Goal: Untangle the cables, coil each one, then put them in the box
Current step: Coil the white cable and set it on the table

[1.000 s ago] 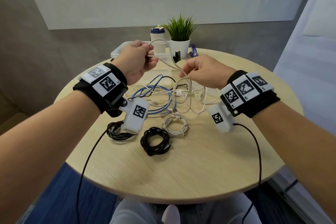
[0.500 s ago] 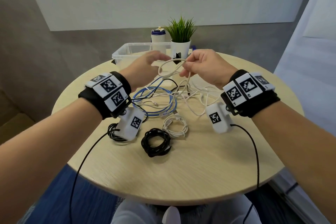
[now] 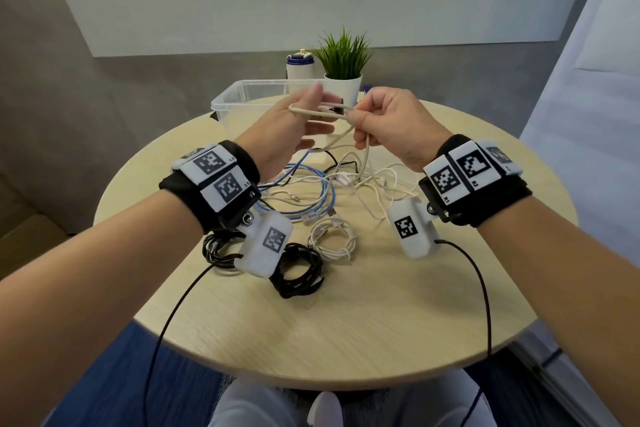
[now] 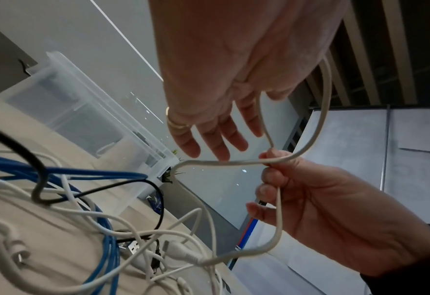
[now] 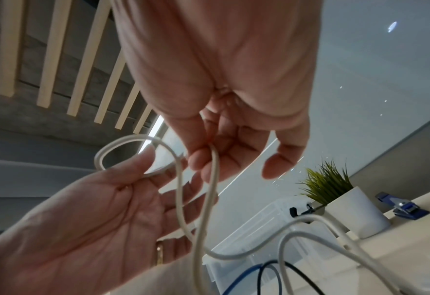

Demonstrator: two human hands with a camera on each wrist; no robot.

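Note:
Above the round table (image 3: 346,322), my left hand (image 3: 298,128) is raised with its fingers straight, and a loop of the beige cable (image 3: 322,112) lies around them. My right hand (image 3: 384,125) pinches the same cable between thumb and forefinger, close to the left fingertips. In the left wrist view the beige cable (image 4: 234,162) runs from the right hand (image 4: 322,199) round the left hand (image 4: 221,79). Its tail drops into the tangle of white, blue and black cables (image 3: 329,184). The clear plastic box (image 3: 242,94) stands behind my hands.
One coiled white cable (image 3: 332,241) and two black coils (image 3: 298,274) (image 3: 218,250) lie near the table's front. A potted plant (image 3: 343,73), a white bottle (image 3: 300,66) and a blue clip (image 5: 401,207) stand at the back. Black wrist-camera leads hang off the front edge.
My left hand has let go of its grip and straightened its fingers. My right hand has risen and carried the beige cable round them as a loop.

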